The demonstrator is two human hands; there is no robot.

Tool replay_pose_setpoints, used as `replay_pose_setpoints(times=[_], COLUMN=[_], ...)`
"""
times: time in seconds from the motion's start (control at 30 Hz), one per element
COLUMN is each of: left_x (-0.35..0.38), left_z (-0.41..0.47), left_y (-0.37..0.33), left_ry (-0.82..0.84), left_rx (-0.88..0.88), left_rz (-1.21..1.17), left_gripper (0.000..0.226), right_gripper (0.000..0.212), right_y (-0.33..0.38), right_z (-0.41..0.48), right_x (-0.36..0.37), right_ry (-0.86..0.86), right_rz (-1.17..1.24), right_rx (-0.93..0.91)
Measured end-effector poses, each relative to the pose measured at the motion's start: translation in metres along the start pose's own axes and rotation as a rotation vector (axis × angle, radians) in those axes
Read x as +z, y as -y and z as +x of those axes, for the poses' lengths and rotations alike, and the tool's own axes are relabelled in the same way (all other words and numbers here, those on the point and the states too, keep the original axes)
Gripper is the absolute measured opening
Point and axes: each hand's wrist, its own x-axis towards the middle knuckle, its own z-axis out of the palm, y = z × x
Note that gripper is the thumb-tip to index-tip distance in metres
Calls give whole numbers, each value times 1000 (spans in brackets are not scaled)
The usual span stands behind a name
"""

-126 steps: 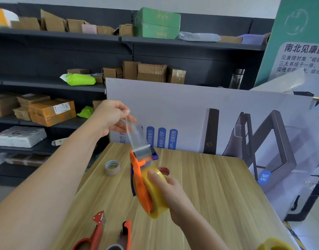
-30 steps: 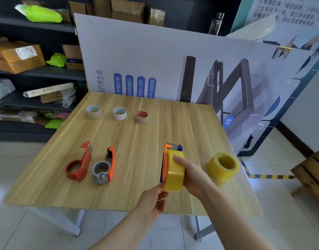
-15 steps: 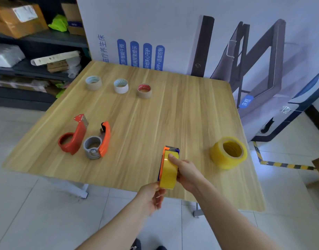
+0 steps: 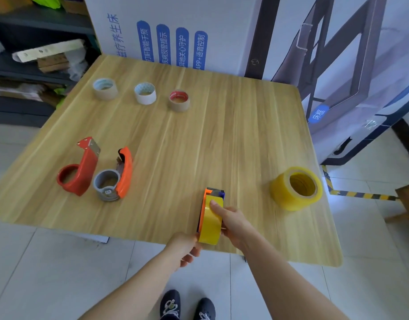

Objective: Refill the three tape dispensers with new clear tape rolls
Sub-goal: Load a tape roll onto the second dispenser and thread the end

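Grips the loaded dispenser (image 4: 210,218) with the right hand (image 4: 233,224), fingers wrapped round its right side and index finger laid along the yellow roll. Holds it upright on its narrow side right at the near edge of the tabletop (image 4: 222,139), a little right of the middle. Sets the left hand (image 4: 185,248) against its lower end from below the edge, fingers loosely curled; cannot tell whether pinching or merely touching. Leaves the red dispenser (image 4: 77,172) and the orange dispenser (image 4: 120,179) lying flat without rolls near the left edge, the spare tape roll (image 4: 296,188) near the right edge, and three empty cores (image 4: 145,93) in a row along the far side. Risk: could tip over or drop to the floor if let go here, given the narrow footing so close to the edge. Against 4.2 s back: no longer raised above the table with the left hand drawing a strip from its mouth; now lowered to the near edge, with no strip showing.
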Motion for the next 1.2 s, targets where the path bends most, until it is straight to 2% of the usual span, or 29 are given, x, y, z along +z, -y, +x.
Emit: replay_pose_setpoints(times=[0.03, 0.1, 0.17, 0.23, 0.33, 0.47, 0.6, 0.7, 0.8, 0.97, 1.2], left_x=[-4, -12, -18, -16, -12, -13, -16, -17, -19, 1, 67], left_z=[0, -1, -9, -14, -14, -17, -21, -26, -31, -41, -55], left_y=[-2, -7, -14, -19, -23, -29, -37, -46, -64, -105, -160], left_ry=[-108, -245, -132, 56, 87, 53, 48, 28, -58, -261, -331], left_rx=[84, 318, 512, 598, 627, 610, 583, 568, 591, 742, 961], left_rz=[82, 22, -106, -73, -22, 102, 225, 355, 618, 1050, 1368], left_gripper=[21, 28, 31, 32, 15, 11, 7, 17, 23, 61, 49], right_gripper=[29, 31, 40, 44, 38, 35, 38, 39, 36, 39, 29], right_y=[1, 2, 2, 2, 2, 0, 2, 4, 7, 19, 50], right_z=[-1, -4, -10, -14, -18, -18, -19, -22, -28, -38, -42], right_x=[1, 1, 1, 0, -3, -4, -3, -3, -10, -53, -134], right_ry=[-4, -16, -40, -70, -148, -197, -217, -224, -231, -489, -630], right_rz=[-11, -36, -59, -92, -184, -337, -425, -491, -625, -1084, -1242], right_rx=[5, 8, 0, -25, -85, -191, -210, -194, -231, -322, -277])
